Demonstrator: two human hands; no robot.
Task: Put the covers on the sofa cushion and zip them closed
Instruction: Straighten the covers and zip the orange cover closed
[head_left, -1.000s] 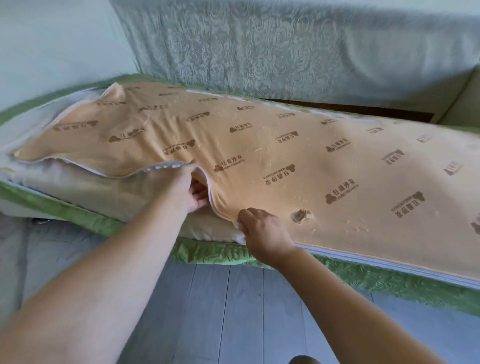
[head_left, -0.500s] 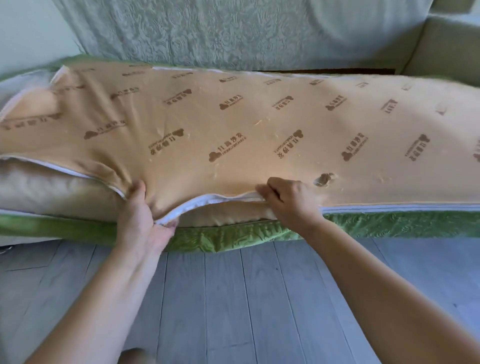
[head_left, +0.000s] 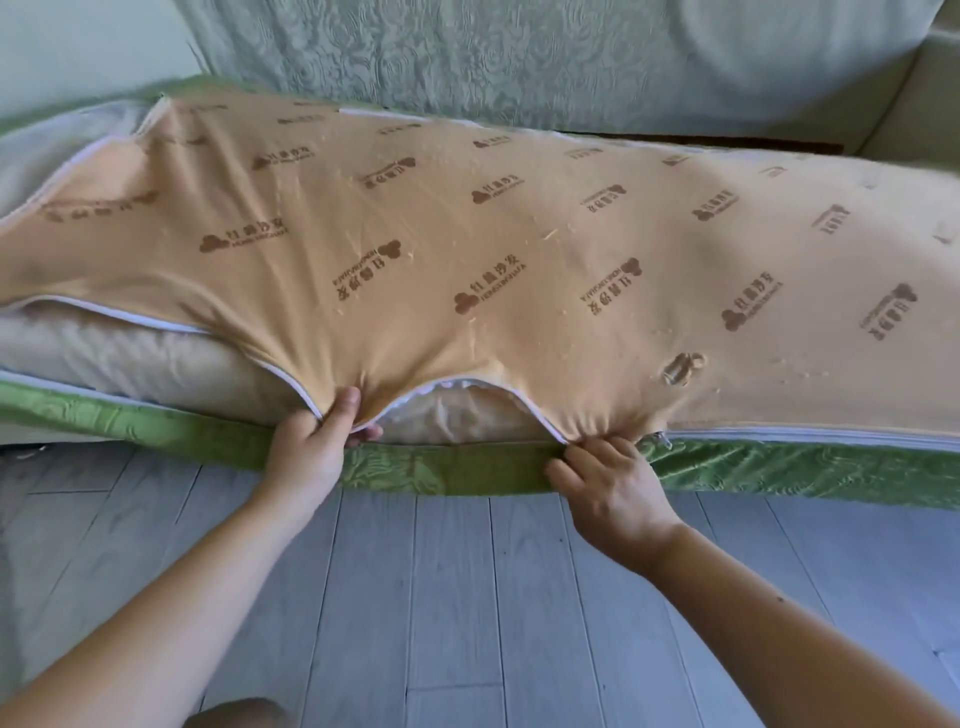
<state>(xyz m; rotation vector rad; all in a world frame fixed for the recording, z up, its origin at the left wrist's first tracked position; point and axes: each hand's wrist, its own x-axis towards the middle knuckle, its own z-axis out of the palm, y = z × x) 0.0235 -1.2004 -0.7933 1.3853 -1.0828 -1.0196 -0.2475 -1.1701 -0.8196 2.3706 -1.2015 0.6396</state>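
The wooden floor (head_left: 415, 597) is lying nearest, in front of the cushion (head_left: 156, 358). Both hands are reaching over it to the cushion's front edge. The left hand (head_left: 311, 452) is pinching the hem of the tan cover (head_left: 467, 234) between thumb on top and fingers underneath, dragging it down over the cushion. The right hand (head_left: 608, 483), fingers curled tight, is gripping the same hem further right, probably to bring the two sides together. The zip (head_left: 779, 435) is running closed to the right of that hand. Its slider seems to be sitting just beside the knuckles, though the view is unclear. Between the hands the cushion is showing bare. A green cover (head_left: 467, 470) is lying spread beneath it. The sofa back (head_left: 519, 62) is standing behind the cushion.
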